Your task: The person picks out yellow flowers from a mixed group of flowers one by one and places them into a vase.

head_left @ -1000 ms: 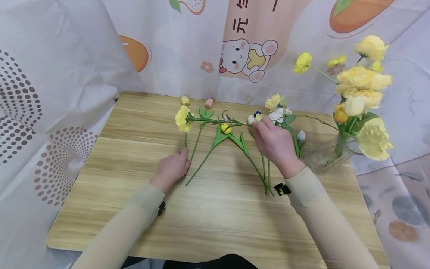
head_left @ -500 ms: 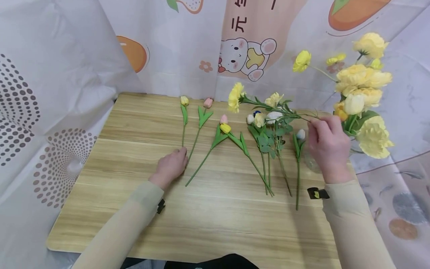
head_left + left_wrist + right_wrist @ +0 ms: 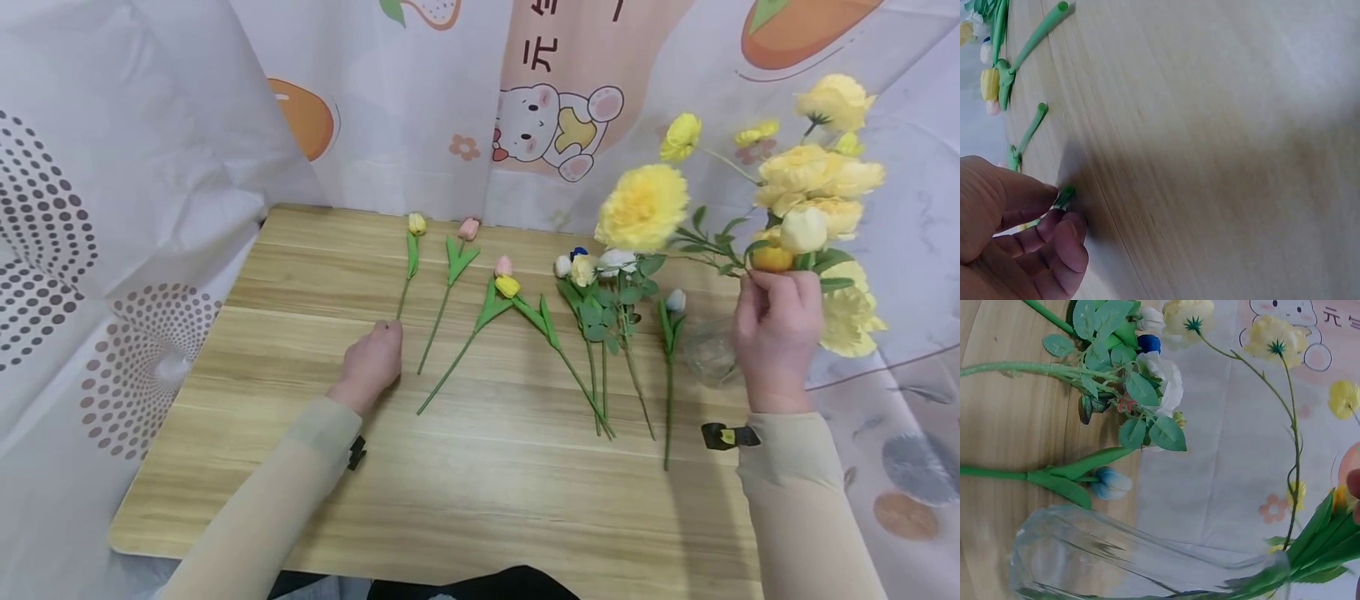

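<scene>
In the head view my right hand pinches the stem of a large yellow carnation, its bloom pointing left. That hand is beside the glass vase, which holds a bunch of yellow flowers. At the right wrist view's edge only a bit of my fingers shows, near green stems leaving the vase. My left hand holds the lower stem of a pale yellow tulip lying on the table. From the left wrist, thumb and fingers pinch the green stem end.
Pink tulips, a yellow tulip, a bluish-white tulip and a leafy white flower lie across the wooden table. A printed curtain hangs behind it.
My right hand has carried the carnation from the middle of the table rightward to the vase, and the bloom has swung along. My left hand has shifted slightly left with the tulip stem.
</scene>
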Motion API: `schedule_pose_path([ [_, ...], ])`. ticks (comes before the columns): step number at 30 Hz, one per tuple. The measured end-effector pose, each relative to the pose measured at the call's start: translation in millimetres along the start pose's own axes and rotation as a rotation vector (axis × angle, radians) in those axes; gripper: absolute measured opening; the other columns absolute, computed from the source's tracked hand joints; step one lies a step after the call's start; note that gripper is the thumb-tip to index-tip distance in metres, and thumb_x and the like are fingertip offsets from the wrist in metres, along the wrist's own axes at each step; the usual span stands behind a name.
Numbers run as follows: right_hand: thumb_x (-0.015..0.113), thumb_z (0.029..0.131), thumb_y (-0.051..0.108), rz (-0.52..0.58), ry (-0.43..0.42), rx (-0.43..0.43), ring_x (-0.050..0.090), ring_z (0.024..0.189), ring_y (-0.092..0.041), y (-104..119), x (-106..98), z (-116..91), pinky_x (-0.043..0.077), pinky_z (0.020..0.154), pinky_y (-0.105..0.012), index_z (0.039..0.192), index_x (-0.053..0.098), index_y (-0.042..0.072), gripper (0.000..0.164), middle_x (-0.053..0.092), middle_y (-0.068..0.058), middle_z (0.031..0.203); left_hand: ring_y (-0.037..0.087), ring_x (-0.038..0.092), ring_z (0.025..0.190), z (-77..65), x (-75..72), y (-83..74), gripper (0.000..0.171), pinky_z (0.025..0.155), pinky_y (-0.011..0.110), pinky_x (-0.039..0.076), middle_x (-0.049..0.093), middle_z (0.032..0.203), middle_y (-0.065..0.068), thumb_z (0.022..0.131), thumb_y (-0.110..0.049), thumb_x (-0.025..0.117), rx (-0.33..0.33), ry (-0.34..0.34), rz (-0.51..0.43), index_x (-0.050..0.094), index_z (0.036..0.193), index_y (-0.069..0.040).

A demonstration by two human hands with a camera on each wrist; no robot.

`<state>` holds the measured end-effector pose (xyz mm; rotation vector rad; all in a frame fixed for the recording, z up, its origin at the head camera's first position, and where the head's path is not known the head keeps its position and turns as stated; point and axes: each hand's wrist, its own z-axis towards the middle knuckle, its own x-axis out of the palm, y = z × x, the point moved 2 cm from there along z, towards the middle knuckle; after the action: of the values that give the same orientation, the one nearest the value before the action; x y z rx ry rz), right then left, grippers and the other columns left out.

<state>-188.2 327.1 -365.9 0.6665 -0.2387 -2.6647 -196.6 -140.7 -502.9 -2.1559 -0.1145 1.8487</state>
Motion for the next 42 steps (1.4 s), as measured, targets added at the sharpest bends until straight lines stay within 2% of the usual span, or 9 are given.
schedule_pose_path([
  [7, 0.059, 0.092, 0.006, -0.101, -0.043, 0.104, 0.054, 0.071, -0.041, -20, -8, -9, 0.042, 0.062, -0.053, 0.085, 0.063, -0.008, 0.016, 0.061, -0.025, 0.079, 0.029, 0.057, 0.061, 3.6, -2.8, 4.8, 0.015, 0.046, 0.042, 0.050, 0.060, 0.086, 0.016, 0.091, 0.000, 0.048, -0.105, 0.050, -0.104, 0.050, 0.105, 0.003],
  [14, 0.060, 0.092, 0.009, -0.194, -0.019, 0.218, 0.059, 0.072, -0.043, -37, -17, -21, 0.044, 0.068, -0.056, 0.087, 0.066, -0.007, 0.018, 0.068, -0.026, 0.083, 0.031, 0.056, 0.069, 6.9, -0.4, 15.0, 0.032, 0.052, 0.041, 0.047, 0.059, 0.088, 0.016, 0.076, -0.003, 0.058, -0.231, 0.122, -0.252, 0.048, 0.106, 0.000],
  [21, 0.059, 0.086, 0.003, -0.213, -0.036, 0.277, 0.045, 0.087, -0.044, -47, -19, -29, 0.031, 0.092, -0.049, 0.080, 0.065, -0.013, 0.018, 0.056, -0.025, 0.083, 0.023, 0.056, 0.057, 5.9, -1.4, 13.2, 0.014, 0.048, 0.032, 0.045, 0.057, 0.076, 0.011, 0.077, -0.008, 0.058, -0.246, 0.187, -0.388, 0.050, 0.089, -0.004],
  [27, 0.058, 0.091, 0.021, -0.324, 0.021, 0.441, 0.040, 0.111, -0.038, -50, -24, -37, 0.020, 0.101, -0.048, 0.084, 0.069, -0.009, 0.033, 0.049, -0.020, 0.093, 0.021, 0.059, 0.044, -1.2, -4.5, 9.8, 0.014, 0.045, 0.033, 0.055, 0.059, 0.063, 0.012, 0.084, -0.002, 0.055, -0.273, 0.240, -0.583, 0.046, 0.095, -0.004],
  [31, 0.058, 0.091, 0.031, -0.350, 0.045, 0.528, 0.036, 0.111, -0.032, -50, -28, -46, 0.018, 0.102, -0.044, 0.087, 0.057, -0.004, 0.035, 0.038, 0.001, 0.098, 0.024, 0.060, 0.046, -5.3, -9.7, 6.7, 0.019, 0.047, 0.036, 0.057, 0.060, 0.067, 0.014, 0.083, -0.001, 0.056, -0.235, 0.215, -0.622, 0.047, 0.100, -0.002],
  [34, 0.059, 0.088, 0.021, -0.314, -0.024, 0.447, 0.038, 0.102, -0.034, -43, -30, -58, 0.023, 0.099, -0.043, 0.083, 0.048, 0.001, 0.024, 0.034, 0.006, 0.096, 0.026, 0.062, 0.048, -7.0, -13.8, 2.6, 0.023, 0.048, 0.037, 0.057, 0.060, 0.071, 0.014, 0.083, -0.002, 0.056, -0.202, 0.205, -0.650, 0.047, 0.104, -0.002],
  [37, 0.055, 0.085, 0.009, -0.232, -0.035, 0.270, 0.041, 0.085, -0.042, -26, -27, -71, 0.033, 0.085, -0.050, 0.080, 0.049, -0.006, 0.017, 0.042, -0.009, 0.080, 0.026, 0.062, 0.048, -8.0, -18.3, -4.2, 0.025, 0.048, 0.037, 0.057, 0.059, 0.075, 0.014, 0.084, -0.002, 0.055, -0.176, 0.192, -0.672, 0.047, 0.108, -0.001],
  [40, 0.052, 0.089, 0.008, -0.158, 0.078, 0.156, 0.046, 0.070, -0.043, -3, -15, -79, 0.040, 0.066, -0.054, 0.087, 0.057, -0.009, 0.018, 0.050, -0.023, 0.074, 0.024, 0.061, 0.047, -8.6, -22.9, -13.3, 0.025, 0.047, 0.036, 0.056, 0.056, 0.081, 0.013, 0.084, -0.001, 0.054, -0.150, 0.175, -0.690, 0.047, 0.109, -0.002],
  [42, 0.052, 0.091, 0.009, -0.116, 0.177, 0.125, 0.049, 0.063, -0.040, 9, -3, -80, 0.041, 0.055, -0.054, 0.092, 0.060, -0.008, 0.019, 0.055, -0.023, 0.073, 0.023, 0.061, 0.047, -9.0, -25.8, -20.7, 0.026, 0.046, 0.035, 0.056, 0.055, 0.084, 0.013, 0.084, 0.001, 0.054, -0.124, 0.168, -0.705, 0.048, 0.109, 0.000],
])
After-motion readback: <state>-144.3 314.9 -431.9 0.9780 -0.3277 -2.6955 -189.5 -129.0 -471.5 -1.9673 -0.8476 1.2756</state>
